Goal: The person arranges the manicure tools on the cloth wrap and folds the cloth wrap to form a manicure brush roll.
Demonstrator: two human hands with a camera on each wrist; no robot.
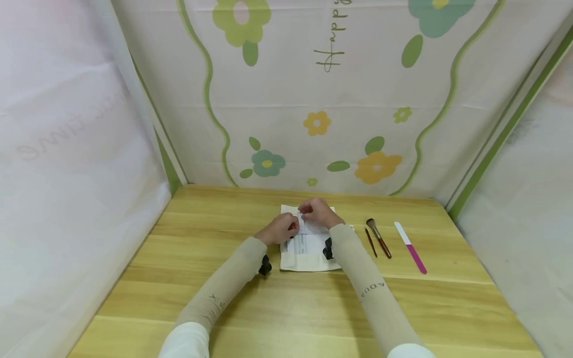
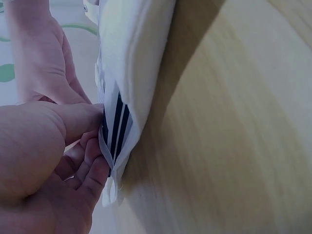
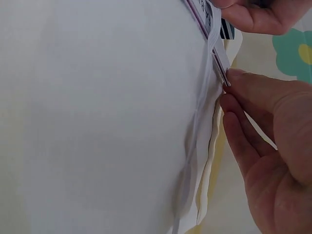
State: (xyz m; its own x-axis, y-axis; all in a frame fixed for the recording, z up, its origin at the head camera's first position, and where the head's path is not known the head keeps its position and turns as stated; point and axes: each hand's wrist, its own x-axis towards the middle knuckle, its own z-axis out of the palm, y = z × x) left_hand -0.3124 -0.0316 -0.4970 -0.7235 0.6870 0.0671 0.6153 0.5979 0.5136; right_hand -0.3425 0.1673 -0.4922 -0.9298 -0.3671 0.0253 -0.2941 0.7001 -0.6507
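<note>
A white cloth wrap (image 1: 311, 263) lies on the table under both hands. My left hand (image 1: 279, 228) is at its left side, thumb and fingers pinching a white elastic band (image 3: 213, 36) that runs across the cloth. My right hand (image 1: 319, 211), at the far edge, pinches the end of a thin flat printed strip (image 3: 222, 61) between thumb and fingertips. This strip has a dark purple edge and passes beneath the band. Black-and-white striped material (image 2: 119, 126) shows inside the open side of the cloth, beside the left fingers. The left fingertips are partly hidden in the right wrist view.
To the right of the cloth lie a thin dark brown pencil-like stick (image 1: 371, 242), a makeup brush (image 1: 379, 239) and a white-and-pink nail file (image 1: 411, 248). Flower-printed fabric (image 1: 268, 99) hangs behind the wooden table (image 1: 215, 214), and pale fabric walls stand at both sides.
</note>
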